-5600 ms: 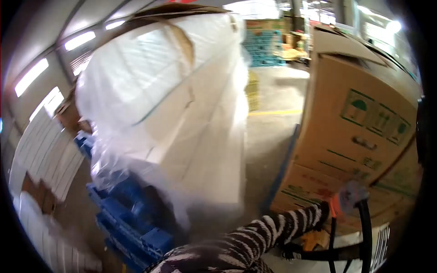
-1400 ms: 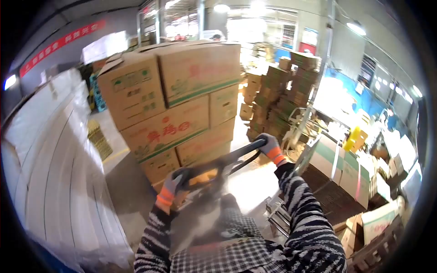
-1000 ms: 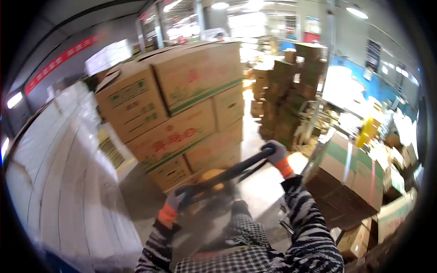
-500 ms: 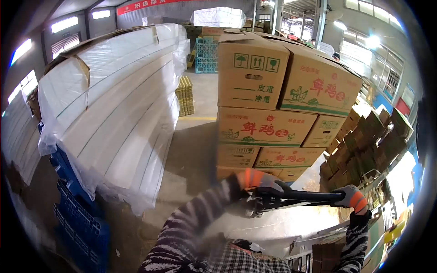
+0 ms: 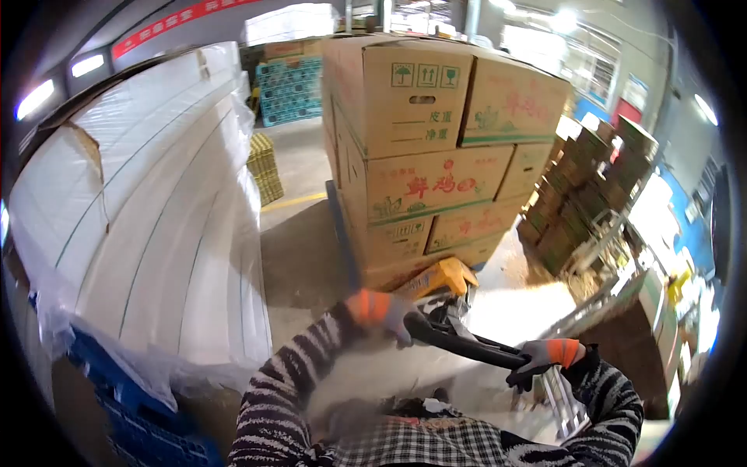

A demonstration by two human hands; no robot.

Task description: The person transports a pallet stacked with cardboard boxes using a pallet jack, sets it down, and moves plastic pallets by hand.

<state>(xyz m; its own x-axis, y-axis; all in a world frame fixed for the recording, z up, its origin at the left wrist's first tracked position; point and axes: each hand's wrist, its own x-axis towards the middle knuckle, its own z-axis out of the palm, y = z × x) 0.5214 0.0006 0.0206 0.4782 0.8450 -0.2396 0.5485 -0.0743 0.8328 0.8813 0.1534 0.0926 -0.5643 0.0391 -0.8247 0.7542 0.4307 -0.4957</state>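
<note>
Grey and orange gloves [image 5: 562, 352] cover both hands in the head view. The left arm bends widely at the elbow, its striped sleeve [image 5: 276, 393] reaching in from the near left; the left hand [image 5: 393, 314], slightly blurred, wraps the left end of a black handle [image 5: 467, 345]. From the near right, the right arm bends inward, and the right hand [image 5: 538, 358] curls its fingers round the handle's right end. The handle slants across the near middle, before a yellow metal body [image 5: 442, 279].

Just beyond stands a carton stack [image 5: 436, 183]. Its near side carries red characters, 鲜鸡, beside a circled character, and green 皮重 and 净重 next to ruled lines, with 3 pictograms: umbrella, 2 arrows, glass.

Plastic-wrapped white slabs [image 5: 148, 210] fill the left, over blue pallets [image 5: 152, 412]. Far left hangs a red banner [image 5: 187, 22]; its white lettering is too blurred to read fully.
</note>
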